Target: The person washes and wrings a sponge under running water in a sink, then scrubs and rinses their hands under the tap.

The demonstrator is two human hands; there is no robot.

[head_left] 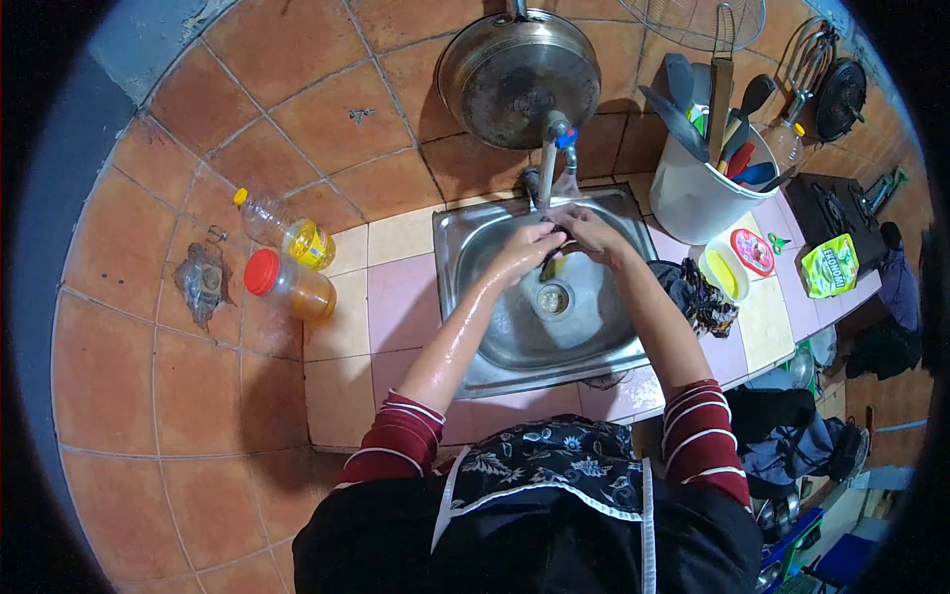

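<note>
Both hands are over the metal sink (463, 327), close under the tap (549, 163). My left hand (532, 249) has its fingers curled in, and its wet forearm shines. My right hand (591, 236) meets it from the other side, fingers bent downward. Between them shows a small dark thing, partly hidden by the fingers; its kind cannot be made out. Below the hands lies the round sink drain (552, 299).
Left of the sink stand a red-lidded jar (307, 292) and a bottle of yellow liquid (311, 245). To the right are a white utensil bucket (693, 203), a tub with yellow content (725, 274), a dark cloth (708, 305) and a green packet (829, 267). A pan (520, 84) hangs behind.
</note>
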